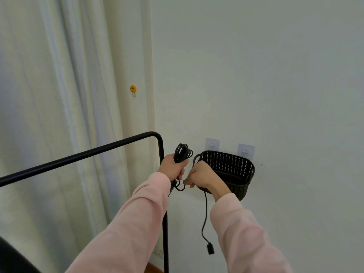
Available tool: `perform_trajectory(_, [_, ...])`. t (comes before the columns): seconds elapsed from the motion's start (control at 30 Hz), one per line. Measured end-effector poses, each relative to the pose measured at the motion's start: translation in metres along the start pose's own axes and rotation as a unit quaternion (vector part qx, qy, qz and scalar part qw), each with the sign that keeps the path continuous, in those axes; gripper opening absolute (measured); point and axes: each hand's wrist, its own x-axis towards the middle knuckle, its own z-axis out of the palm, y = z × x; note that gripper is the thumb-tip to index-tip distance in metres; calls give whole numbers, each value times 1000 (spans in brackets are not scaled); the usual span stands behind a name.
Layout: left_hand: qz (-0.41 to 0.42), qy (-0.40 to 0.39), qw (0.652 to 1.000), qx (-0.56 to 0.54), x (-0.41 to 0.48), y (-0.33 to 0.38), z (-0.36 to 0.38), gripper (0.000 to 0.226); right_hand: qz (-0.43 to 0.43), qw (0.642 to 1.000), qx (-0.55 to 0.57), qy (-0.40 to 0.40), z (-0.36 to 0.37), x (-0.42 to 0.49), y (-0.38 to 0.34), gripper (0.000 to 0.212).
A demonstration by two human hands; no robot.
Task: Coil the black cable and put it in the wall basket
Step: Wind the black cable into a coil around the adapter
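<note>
Left hand (173, 166) grips the coiled black cable (183, 153); right hand (201, 175) pinches its hanging tail; wall basket (232, 164) just right of both.

Two bare hands; left hand (173, 166), right hand (201, 175); loose pale-pink long sleeves (137, 223) to wrists

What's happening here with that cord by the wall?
A person is winding up a black cable. The left hand grips the coiled loops, while the right hand pinches the loose strand, whose plug end dangles below. The wall basket hangs just beside, with no cable in it yet.
</note>
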Motion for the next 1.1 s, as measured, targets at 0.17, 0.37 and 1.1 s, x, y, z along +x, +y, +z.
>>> perform_trajectory(0.17, [1,-16,1000,12,-1,0,-1,26,30,998,58,-16,-2,-2,-7,21])
perform_trajectory(0.37, [12,-23,999,-21,-2,-1,3,28,19,992,125,-20,-2,-2,-9,25])
perform_trajectory(1.1, [10,-9,998,-55,7,-5,-1,44,21,936,333,113,-15,0,7,17])
